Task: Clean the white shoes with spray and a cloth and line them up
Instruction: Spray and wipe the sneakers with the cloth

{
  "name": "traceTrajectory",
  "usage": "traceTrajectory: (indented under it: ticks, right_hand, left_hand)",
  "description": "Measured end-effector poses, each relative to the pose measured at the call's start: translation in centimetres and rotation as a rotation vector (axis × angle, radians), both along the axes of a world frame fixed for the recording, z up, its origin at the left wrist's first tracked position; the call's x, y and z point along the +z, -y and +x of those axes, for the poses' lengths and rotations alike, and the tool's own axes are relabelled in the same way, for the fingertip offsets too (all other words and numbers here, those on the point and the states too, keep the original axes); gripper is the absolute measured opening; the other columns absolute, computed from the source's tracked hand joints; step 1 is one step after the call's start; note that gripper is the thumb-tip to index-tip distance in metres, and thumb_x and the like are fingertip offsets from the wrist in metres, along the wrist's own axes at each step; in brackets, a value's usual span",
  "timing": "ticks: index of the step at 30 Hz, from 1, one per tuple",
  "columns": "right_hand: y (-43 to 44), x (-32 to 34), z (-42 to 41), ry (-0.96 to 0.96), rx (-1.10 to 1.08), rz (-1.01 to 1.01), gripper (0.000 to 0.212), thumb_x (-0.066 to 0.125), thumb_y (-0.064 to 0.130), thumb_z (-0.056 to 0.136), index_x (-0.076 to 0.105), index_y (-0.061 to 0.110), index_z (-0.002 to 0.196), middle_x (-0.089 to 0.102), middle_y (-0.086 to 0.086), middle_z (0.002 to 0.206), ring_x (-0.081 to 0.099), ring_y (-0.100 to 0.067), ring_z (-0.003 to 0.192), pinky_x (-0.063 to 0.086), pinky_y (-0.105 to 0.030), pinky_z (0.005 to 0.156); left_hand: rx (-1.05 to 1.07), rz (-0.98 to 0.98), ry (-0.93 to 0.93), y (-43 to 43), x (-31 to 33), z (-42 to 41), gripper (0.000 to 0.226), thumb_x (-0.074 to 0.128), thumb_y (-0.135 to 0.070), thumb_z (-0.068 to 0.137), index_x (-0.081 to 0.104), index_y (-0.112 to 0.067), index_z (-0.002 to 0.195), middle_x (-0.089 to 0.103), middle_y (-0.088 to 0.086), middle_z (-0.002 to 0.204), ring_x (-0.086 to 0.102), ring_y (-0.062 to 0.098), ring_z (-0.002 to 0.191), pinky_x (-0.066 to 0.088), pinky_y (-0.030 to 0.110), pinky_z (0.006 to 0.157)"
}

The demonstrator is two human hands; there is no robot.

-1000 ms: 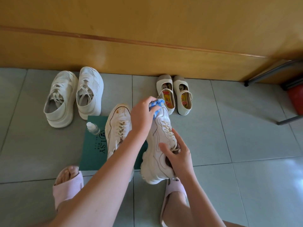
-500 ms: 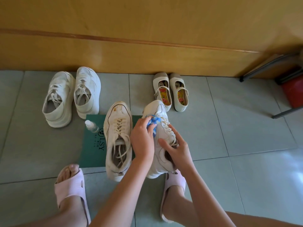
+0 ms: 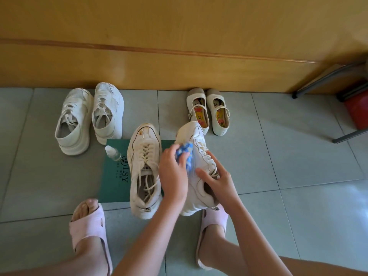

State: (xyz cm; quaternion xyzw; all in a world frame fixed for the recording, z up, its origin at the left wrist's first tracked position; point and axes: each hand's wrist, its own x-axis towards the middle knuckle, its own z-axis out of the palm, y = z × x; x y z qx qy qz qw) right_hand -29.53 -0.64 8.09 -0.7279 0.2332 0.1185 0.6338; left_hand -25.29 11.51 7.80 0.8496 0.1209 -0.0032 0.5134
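My left hand grips a blue and white cloth against the side of a white sneaker tilted on its sole edge. My right hand holds that sneaker at its collar, fingers on the laces. Its stained partner stands on a green mat just left. A small clear spray bottle lies on the mat's left corner.
A pair of white sneakers stands back left and a pair of cream strap shoes back right, both near the wooden wall. Chair legs and a red object are at far right. My feet wear pink slippers.
My left hand with the cloth has slid from the sneaker's toe back toward its middle. The right hand stays on the collar.
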Motion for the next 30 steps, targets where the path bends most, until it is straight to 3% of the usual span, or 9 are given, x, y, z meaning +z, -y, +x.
traceTrajectory:
  ticks: [4, 10, 16, 21, 24, 27, 30]
  right_hand:
    - [-0.1, -0.1, -0.1, 0.001, 0.004, 0.006, 0.063, 0.072, 0.023, 0.083, 0.044, 0.037, 0.138, 0.066, 0.013, 0.116, 0.063, 0.003, 0.1, 0.052, -0.014, 0.075]
    - [-0.1, -0.4, -0.1, 0.003, -0.01, 0.014, 0.063, 0.072, 0.026, 0.082, 0.044, 0.038, 0.137, 0.065, 0.01, 0.118, 0.062, -0.006, 0.106, 0.054, -0.025, 0.085]
    - [-0.5, -0.6, -0.1, -0.005, 0.014, -0.023, 0.068, 0.073, 0.031, 0.08, 0.041, 0.042, 0.139, 0.064, 0.011, 0.12, 0.061, -0.006, 0.108, 0.053, -0.029, 0.09]
    - [-0.3, -0.6, -0.2, 0.007, -0.045, 0.021, 0.063, 0.073, 0.025, 0.082, 0.045, 0.038, 0.137, 0.068, 0.008, 0.115, 0.065, -0.008, 0.103, 0.055, -0.034, 0.088]
    - [-0.4, -0.6, -0.3, 0.009, -0.038, 0.021, 0.064, 0.073, 0.024, 0.081, 0.045, 0.037, 0.137, 0.068, 0.008, 0.115, 0.064, -0.007, 0.103, 0.055, -0.027, 0.084]
    - [-0.6, -0.6, -0.1, 0.011, -0.019, -0.005, 0.064, 0.073, 0.025, 0.082, 0.044, 0.037, 0.138, 0.068, 0.007, 0.115, 0.064, -0.004, 0.101, 0.054, -0.019, 0.078]
    - [-0.7, -0.8, 0.0, 0.018, 0.002, -0.052, 0.064, 0.074, 0.03, 0.08, 0.045, 0.039, 0.137, 0.067, 0.009, 0.115, 0.064, -0.005, 0.103, 0.055, -0.027, 0.084]
  left_hand:
    - [-0.042, 0.111, 0.102, -0.1, 0.7, 6.7, 0.024, 0.058, -0.022, 0.091, 0.062, -0.016, 0.115, 0.063, 0.001, 0.105, 0.057, 0.012, 0.09, 0.043, 0.02, 0.068]
    - [-0.259, 0.282, 0.133, 1.2, -0.8, 8.7, 0.028, 0.059, -0.019, 0.091, 0.062, -0.018, 0.118, 0.066, 0.0, 0.113, 0.059, 0.016, 0.101, 0.048, 0.026, 0.074]
    - [-0.32, 0.317, 0.142, 1.3, -0.1, 10.1, 0.027, 0.059, -0.02, 0.091, 0.063, -0.019, 0.118, 0.066, -0.001, 0.11, 0.057, 0.016, 0.101, 0.042, 0.024, 0.069]
    - [-0.336, 0.331, 0.124, 2.1, 0.4, 9.1, 0.028, 0.06, -0.025, 0.09, 0.063, -0.02, 0.118, 0.066, 0.0, 0.109, 0.056, 0.018, 0.1, 0.044, 0.029, 0.067]
    - [-0.407, 0.358, 0.149, 1.7, 0.3, 8.3, 0.028, 0.058, -0.023, 0.091, 0.063, -0.021, 0.118, 0.065, -0.002, 0.112, 0.052, 0.015, 0.101, 0.033, 0.022, 0.064]
    - [-0.487, 0.378, 0.157, 1.0, 0.3, 7.4, 0.03, 0.059, -0.021, 0.091, 0.063, -0.021, 0.12, 0.064, 0.0, 0.113, 0.05, 0.016, 0.105, 0.035, 0.023, 0.066]
    - [-0.36, 0.342, 0.111, 0.5, 0.4, 5.8, 0.03, 0.061, -0.024, 0.089, 0.063, -0.02, 0.118, 0.066, 0.002, 0.106, 0.051, 0.016, 0.101, 0.036, 0.023, 0.065]
